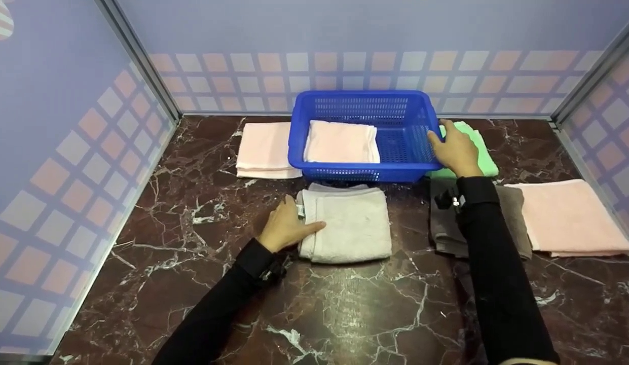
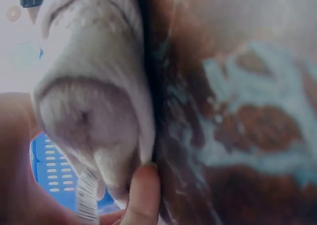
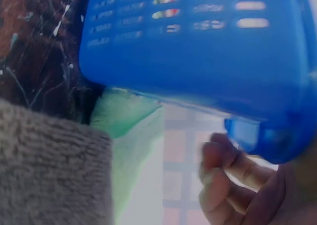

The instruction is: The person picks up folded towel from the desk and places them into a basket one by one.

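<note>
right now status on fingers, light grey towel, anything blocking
Left fingers gripping folded light grey towel. Right fingers holding blue basket at right end. Possibly in the way: pink towel inside basket.

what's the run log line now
left fingers: hold light grey towel, left edge | right fingers: grip blue basket, right end | pink towel: inside basket

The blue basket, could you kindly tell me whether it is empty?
The blue basket is not empty: a folded pink towel lies in its left part, while bare mesh floor shows at right.
</note>
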### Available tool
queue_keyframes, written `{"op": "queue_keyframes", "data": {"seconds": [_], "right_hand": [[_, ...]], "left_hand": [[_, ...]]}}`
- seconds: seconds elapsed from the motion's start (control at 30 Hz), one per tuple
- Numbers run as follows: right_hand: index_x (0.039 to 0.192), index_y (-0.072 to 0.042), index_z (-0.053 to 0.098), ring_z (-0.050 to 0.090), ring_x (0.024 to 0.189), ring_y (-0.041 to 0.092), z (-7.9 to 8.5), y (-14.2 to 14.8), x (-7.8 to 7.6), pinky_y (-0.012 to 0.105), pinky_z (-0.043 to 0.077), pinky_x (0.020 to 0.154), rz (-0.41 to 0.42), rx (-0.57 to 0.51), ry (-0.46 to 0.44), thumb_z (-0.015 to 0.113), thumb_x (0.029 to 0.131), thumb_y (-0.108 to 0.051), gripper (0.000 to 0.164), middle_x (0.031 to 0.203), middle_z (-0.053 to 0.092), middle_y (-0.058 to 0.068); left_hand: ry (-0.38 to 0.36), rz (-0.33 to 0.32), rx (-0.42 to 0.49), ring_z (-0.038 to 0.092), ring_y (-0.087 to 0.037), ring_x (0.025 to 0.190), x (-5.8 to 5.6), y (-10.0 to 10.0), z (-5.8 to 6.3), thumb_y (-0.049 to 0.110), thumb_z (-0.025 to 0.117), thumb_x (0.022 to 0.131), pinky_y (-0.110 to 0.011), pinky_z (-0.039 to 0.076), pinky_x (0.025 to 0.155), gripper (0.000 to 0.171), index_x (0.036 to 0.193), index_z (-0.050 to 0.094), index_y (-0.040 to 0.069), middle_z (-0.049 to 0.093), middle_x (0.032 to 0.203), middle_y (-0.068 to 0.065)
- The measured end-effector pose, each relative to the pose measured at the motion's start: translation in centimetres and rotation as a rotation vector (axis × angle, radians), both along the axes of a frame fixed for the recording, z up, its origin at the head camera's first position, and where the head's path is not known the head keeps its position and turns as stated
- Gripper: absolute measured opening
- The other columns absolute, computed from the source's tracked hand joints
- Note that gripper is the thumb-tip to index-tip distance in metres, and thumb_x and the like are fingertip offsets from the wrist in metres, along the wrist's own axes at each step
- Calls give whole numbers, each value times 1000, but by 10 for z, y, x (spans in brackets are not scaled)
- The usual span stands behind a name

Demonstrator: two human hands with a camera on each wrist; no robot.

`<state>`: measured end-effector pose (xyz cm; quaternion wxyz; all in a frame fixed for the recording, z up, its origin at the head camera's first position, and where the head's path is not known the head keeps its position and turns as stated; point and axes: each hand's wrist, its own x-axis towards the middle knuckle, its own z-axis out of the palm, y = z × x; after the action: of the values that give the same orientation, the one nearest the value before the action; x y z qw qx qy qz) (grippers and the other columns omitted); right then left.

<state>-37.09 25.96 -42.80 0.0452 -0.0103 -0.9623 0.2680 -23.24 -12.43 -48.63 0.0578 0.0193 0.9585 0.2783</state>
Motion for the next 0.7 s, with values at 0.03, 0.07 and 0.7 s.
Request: {"op": "queue_keyframes", "data": {"seconds": [0.03, 0.07, 0.7], "right_hand": [[150, -13, 30, 61, 97, 43, 1, 0, 2, 58, 45, 77, 2, 10, 3, 34, 97, -57, 69, 114, 62, 27], [150, -13, 29, 60, 100, 43, 2, -1, 5, 58, 44, 78, 5, 16, 2, 34, 96, -58, 70, 117, 61, 26], [139, -11, 47, 49, 86, 31, 18, -69, 87, 44, 41, 70, 133, -24, 422, 62, 90, -40, 59, 104, 50, 16]], "left_hand": [[-4, 3, 15, 48, -50, 120, 0, -1, -1, 65, 74, 67, -51, 42, 102, 122, 144, 22, -14, 41, 137, -36], [-8, 7, 28, 50, -49, 119, 0, -1, -2, 64, 75, 66, -51, 43, 101, 122, 144, 22, -14, 43, 136, -36], [37, -63, -109, 58, -47, 108, 1, 5, -3, 61, 66, 78, -49, 48, 94, 105, 144, 27, -12, 56, 123, -34]]}}
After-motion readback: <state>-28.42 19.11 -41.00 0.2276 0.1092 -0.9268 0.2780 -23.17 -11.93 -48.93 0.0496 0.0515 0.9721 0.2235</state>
